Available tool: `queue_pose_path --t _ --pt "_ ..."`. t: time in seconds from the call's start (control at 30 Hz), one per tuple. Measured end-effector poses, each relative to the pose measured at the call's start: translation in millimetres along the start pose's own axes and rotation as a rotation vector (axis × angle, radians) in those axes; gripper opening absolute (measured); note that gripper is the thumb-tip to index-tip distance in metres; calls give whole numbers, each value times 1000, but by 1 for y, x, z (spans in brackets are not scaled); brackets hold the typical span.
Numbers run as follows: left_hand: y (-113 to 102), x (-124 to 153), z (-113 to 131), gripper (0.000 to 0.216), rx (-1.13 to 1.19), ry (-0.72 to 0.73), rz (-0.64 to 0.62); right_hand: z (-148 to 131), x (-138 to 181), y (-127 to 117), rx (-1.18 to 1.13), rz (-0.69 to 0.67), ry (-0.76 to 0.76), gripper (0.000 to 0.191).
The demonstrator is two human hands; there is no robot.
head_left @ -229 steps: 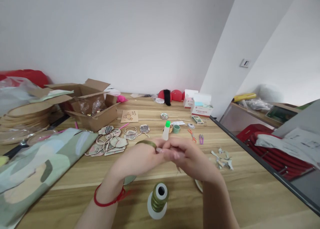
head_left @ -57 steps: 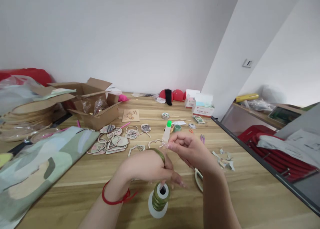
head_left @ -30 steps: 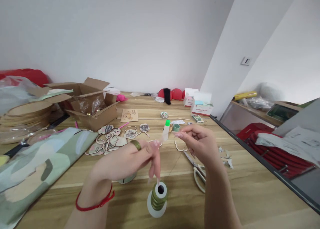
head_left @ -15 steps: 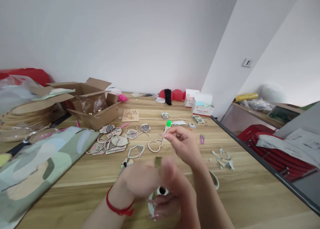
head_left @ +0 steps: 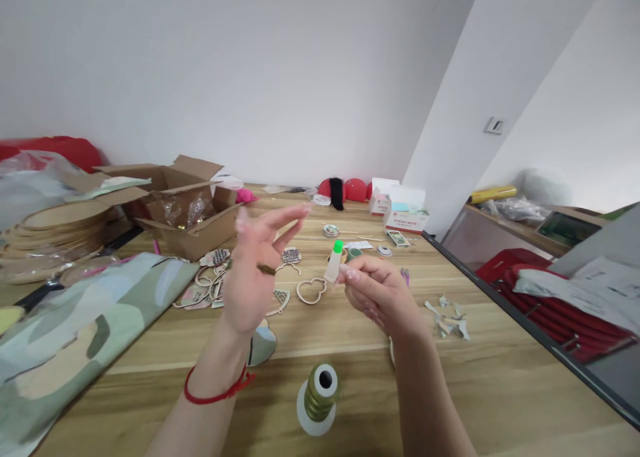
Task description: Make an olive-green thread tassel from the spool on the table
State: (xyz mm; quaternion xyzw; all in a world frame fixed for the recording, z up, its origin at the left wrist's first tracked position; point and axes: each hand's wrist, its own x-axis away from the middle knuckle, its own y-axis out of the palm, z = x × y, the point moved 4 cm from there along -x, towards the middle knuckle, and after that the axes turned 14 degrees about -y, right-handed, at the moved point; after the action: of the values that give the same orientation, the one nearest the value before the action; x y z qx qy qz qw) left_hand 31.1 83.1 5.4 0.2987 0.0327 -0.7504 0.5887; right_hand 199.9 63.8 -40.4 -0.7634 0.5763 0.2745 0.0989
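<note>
My left hand is raised, palm inward, fingers stretched apart and a little blurred. A band of olive thread lies across it, seemingly wound round the fingers. My right hand is closed in a pinch, and a faint strand seems to run from it towards my left hand. Just left of the pinch stands a small glue bottle with a green cap. Below and between my arms, a spool of olive thread stands upright on the table. A heart-shaped wooden outline lies between my hands.
Wooden cut-outs are piled behind my left hand. An open cardboard box and patterned cloth are at left. Paper scraps lie right. Sticky note boxes stand at the back. The dark table edge runs along the right.
My left hand has swung up and left, away from the spool, which now shows fully. My right hand has shifted slightly right and down, still pinched.
</note>
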Motion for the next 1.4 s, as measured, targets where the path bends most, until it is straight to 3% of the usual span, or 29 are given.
queue_pose_path --t 0.07,0.13,0.27,0.47,0.6,0.67,0.77,0.9,1.03,1.1,1.17,1.2,1.4 --pt "-6 2 -2 48 -341 80 116 -2 -1 1 -50 11 -5 23" --pt "-7 4 -6 50 -557 78 129 -4 -1 2 -125 17 -15 27" --pt "-5 5 -15 64 -669 -134 -34 -9 -2 2 -281 16 -42 37" --pt "2 9 -23 58 -957 -404 -309 -10 -1 -6 -335 74 -43 45" --pt "1 11 -32 52 -1025 -501 -349 -7 1 -11 -278 79 -14 49" --pt "0 9 -38 51 -924 -557 -277 -5 2 -13 -262 90 0 50" --pt "-2 1 -45 51 -597 -592 -86 -5 3 -16 -300 130 6 51" --pt "-12 -14 -43 41 -69 -414 191 -9 1 -24 -428 238 -70 54" --pt "-35 -20 -29 35 270 -192 442 -8 -1 -34 -440 337 -113 58" --pt "-50 -19 -25 37 432 -163 573 -7 -1 -37 -445 343 -136 61" --pt "-62 -20 -25 38 594 -249 639 -7 -2 -38 -462 329 -154 64" --pt "-69 -19 -24 38 629 -229 723 -7 -2 -38 -468 325 -155 66" --pt "-96 -20 -14 42 563 -173 844 -7 -5 -33 -496 301 -115 71"
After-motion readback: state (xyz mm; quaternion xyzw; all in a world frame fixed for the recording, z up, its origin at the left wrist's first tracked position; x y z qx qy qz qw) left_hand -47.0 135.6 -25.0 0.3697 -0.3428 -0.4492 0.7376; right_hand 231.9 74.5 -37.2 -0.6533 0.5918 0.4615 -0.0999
